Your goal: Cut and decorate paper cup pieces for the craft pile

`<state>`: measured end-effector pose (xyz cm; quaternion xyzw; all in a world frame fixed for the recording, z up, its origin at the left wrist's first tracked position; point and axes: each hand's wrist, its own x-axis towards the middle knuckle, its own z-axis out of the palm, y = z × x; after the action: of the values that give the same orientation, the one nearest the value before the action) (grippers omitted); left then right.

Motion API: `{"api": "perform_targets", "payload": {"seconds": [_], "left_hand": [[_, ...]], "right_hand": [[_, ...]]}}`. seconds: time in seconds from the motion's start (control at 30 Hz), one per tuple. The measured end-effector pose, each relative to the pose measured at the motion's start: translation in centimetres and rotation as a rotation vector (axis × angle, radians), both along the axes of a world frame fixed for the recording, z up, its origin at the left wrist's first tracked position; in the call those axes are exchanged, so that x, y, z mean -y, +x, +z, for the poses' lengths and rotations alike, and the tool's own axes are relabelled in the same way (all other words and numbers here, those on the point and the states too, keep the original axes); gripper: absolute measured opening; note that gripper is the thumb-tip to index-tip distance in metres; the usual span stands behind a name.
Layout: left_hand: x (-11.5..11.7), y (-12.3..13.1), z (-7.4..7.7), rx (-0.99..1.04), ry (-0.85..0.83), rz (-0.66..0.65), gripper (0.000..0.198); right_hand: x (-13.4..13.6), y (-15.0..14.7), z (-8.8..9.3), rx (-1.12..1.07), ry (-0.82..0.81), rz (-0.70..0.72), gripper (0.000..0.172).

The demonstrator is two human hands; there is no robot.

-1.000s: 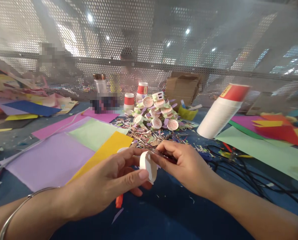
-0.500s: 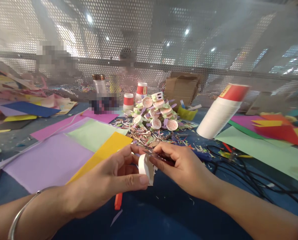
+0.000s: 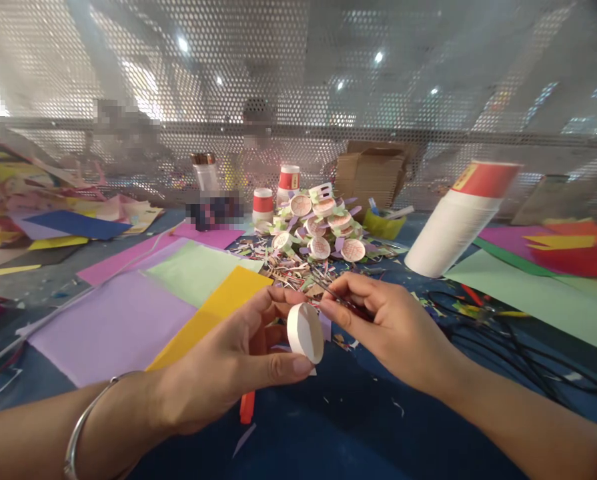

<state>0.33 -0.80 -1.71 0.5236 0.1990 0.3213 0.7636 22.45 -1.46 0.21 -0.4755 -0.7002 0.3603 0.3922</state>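
Between the thumb and fingers of my left hand (image 3: pixel 243 360) is a small round white paper piece (image 3: pixel 303 333), cut low like a cup bottom with a rim. Just to its right, my right hand (image 3: pixel 388 323) grips dark scissors (image 3: pixel 345 303), whose blades point up and left over the paper scraps. The scissors are apart from the white piece. A bit of purple paper (image 3: pixel 325 327) shows behind the piece. Beyond both hands rises a pile of cut cup bottoms (image 3: pixel 321 227) with green and purple tabs.
Purple (image 3: pixel 113 320), green and yellow sheets lie at the left. A leaning stack of paper cups (image 3: pixel 453 227) stands at the right, near green sheets (image 3: pixel 538 293) and black cables (image 3: pixel 518 360). A cardboard box (image 3: pixel 371 173) and perforated screen (image 3: pixel 298 73) are behind. An orange marker (image 3: pixel 247 408) lies below my left hand.
The scissors and my right hand have moved right, away from the white piece. My left hand has turned the piece so its round inside faces more toward me. The view has shifted slightly.
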Motion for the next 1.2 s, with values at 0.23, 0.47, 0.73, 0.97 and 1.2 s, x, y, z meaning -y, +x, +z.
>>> {"api": "perform_targets", "payload": {"seconds": [0.23, 0.47, 0.73, 0.97, 1.2], "left_hand": [[-0.33, 0.08, -0.12, 0.036, -0.070, 0.033, 0.048], [-0.19, 0.00, 0.46, 0.041, -0.002, 0.110, 0.043], [-0.04, -0.08, 0.30, 0.088, 0.028, 0.127, 0.042], [-0.14, -0.42, -0.08, 0.134, 0.028, 0.045, 0.040], [-0.07, -0.61, 0.06, 0.180, 0.057, -0.014, 0.040]], "right_hand": [[-0.15, 0.26, -0.13, -0.009, -0.067, 0.073, 0.022], [0.00, 0.39, -0.18, 0.016, -0.076, 0.084, 0.029], [0.24, -0.06, 0.10, -0.006, -0.112, 0.114, 0.031], [0.47, -0.24, 0.50, 0.026, -0.116, 0.135, 0.034], [0.67, -0.09, 0.75, 0.050, -0.094, 0.133, 0.036]]}}
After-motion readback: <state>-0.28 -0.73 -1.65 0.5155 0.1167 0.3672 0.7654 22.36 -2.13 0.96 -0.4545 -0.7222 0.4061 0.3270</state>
